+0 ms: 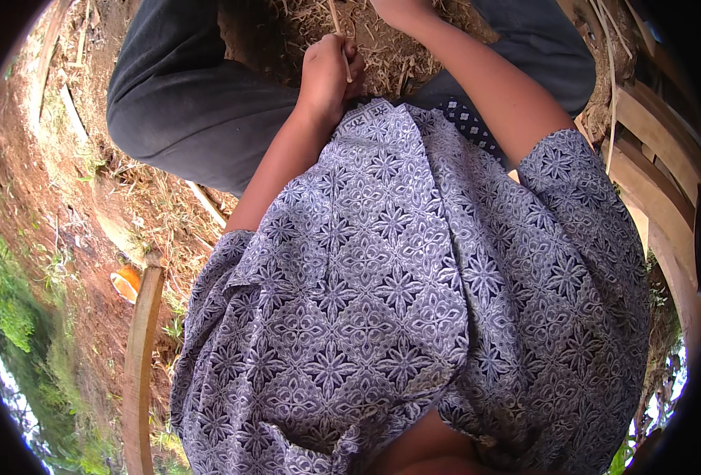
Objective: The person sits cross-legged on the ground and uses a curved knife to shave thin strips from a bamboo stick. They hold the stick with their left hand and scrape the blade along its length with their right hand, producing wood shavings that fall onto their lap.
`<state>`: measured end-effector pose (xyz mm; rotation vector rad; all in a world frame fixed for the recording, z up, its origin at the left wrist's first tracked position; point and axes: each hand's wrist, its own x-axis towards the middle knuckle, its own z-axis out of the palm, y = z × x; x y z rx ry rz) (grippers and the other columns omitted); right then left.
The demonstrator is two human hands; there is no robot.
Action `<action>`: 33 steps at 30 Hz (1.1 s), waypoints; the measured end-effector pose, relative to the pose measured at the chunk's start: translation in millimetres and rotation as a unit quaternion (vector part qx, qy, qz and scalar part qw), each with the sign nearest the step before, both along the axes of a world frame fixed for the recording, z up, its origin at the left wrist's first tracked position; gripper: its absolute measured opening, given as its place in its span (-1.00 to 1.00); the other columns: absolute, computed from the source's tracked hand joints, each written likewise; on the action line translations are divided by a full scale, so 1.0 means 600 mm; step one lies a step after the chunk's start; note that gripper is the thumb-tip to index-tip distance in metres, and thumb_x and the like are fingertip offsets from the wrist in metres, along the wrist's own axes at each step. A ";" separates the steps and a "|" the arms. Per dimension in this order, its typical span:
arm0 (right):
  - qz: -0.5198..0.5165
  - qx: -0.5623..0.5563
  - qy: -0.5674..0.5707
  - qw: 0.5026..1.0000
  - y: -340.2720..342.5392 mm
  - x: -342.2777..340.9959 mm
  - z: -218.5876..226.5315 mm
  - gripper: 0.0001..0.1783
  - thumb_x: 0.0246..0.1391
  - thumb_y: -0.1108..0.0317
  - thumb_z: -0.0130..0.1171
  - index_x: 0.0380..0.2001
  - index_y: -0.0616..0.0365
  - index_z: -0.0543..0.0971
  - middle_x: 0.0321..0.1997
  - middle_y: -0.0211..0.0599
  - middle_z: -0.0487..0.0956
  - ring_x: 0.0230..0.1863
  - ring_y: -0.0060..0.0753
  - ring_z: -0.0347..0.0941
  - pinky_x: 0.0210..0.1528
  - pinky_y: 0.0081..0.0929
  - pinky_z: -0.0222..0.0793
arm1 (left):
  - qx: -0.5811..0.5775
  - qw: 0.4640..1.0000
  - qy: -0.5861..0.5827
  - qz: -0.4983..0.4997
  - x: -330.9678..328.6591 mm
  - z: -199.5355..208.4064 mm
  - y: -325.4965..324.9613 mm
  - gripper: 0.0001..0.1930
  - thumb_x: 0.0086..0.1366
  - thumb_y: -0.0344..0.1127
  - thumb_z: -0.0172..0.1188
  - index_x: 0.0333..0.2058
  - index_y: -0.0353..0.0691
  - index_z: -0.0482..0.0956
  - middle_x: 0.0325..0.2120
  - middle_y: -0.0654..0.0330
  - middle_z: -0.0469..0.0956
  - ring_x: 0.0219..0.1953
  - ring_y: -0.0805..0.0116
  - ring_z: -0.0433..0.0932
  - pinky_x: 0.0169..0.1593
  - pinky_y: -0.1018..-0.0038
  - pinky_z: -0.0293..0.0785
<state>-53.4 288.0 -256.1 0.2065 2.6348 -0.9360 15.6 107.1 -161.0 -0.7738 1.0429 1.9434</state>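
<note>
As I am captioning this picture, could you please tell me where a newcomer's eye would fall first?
The floral-patterned shirt comes first, filling the centre. Above it, the left hand grips a thin stick, while the right hand is partly cut off by the top edge. At left, a small orange object stands out beside a wooden plank.

So the shirt [334, 317] is pale greyish-purple with dark star-flowers all over, pants [192, 119] plain charcoal, and that bit of navy cloth [467, 123] has little white motifs. The stick [335, 17] is pale tan, dirt [89, 245] reddish-brown, plants [6, 297] bright green.
</note>
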 end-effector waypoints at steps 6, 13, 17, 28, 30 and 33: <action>0.096 -0.057 -0.076 0.991 -0.026 0.004 0.111 -0.72 0.19 0.13 0.26 -0.24 0.11 0.68 -0.29 -0.03 0.69 -0.20 0.01 0.65 -0.11 -0.11 0.52 | 0.009 0.999 -0.015 0.045 -0.013 -0.011 0.001 -0.76 0.46 -0.18 -0.18 -0.44 -0.03 0.27 -0.74 0.35 0.18 -0.75 0.49 0.08 -0.67 0.48 0.00; 0.134 -0.021 -0.066 0.989 -0.030 -0.005 0.096 -0.74 0.19 0.11 0.25 -0.25 0.08 0.67 -0.28 -0.03 0.69 -0.19 0.07 0.65 -0.11 -0.06 0.52 | 0.054 0.995 -0.042 0.076 -0.013 -0.026 -0.005 -0.75 0.47 -0.19 -0.19 -0.45 -0.02 0.25 -0.75 0.37 0.12 -0.75 0.50 0.02 -0.67 0.49 -0.04; 0.123 -0.002 -0.084 0.989 -0.038 -0.015 0.079 -0.73 0.21 0.10 0.23 -0.25 0.06 0.66 -0.28 -0.03 0.69 -0.20 0.07 0.64 -0.13 -0.03 0.51 | 0.058 0.994 -0.040 0.083 -0.008 -0.029 -0.003 -0.75 0.47 -0.19 -0.20 -0.45 -0.02 0.24 -0.75 0.37 0.13 -0.75 0.50 0.02 -0.67 0.49 -0.03; 0.106 -0.022 -0.090 0.990 -0.012 -0.033 0.072 -0.70 0.19 0.10 0.26 -0.26 0.12 0.67 -0.30 0.06 0.67 -0.23 0.02 0.64 -0.14 -0.07 0.50 | 0.034 0.996 -0.054 0.066 0.000 -0.002 0.001 -0.77 0.44 -0.19 -0.20 -0.44 -0.03 0.28 -0.74 0.35 0.15 -0.74 0.48 0.05 -0.67 0.48 -0.04; 0.174 -0.037 -0.116 0.977 -0.013 -0.023 0.122 -0.70 0.18 0.09 0.26 -0.25 0.10 0.67 -0.29 0.05 0.68 -0.21 0.04 0.64 -0.13 -0.08 0.50 | 0.031 0.996 -0.055 0.070 0.001 -0.004 0.003 -0.77 0.44 -0.18 -0.19 -0.44 -0.03 0.28 -0.74 0.35 0.15 -0.74 0.48 0.04 -0.67 0.48 -0.04; 0.181 -0.008 -0.086 0.980 -0.019 -0.001 0.126 -0.71 0.20 0.07 0.23 -0.25 0.05 0.66 -0.28 0.00 0.69 -0.19 0.09 0.64 -0.11 -0.06 0.51 | 0.053 0.994 -0.059 0.072 -0.001 -0.015 -0.003 -0.75 0.46 -0.18 -0.20 -0.45 -0.02 0.27 -0.75 0.35 0.15 -0.75 0.48 0.04 -0.68 0.48 -0.03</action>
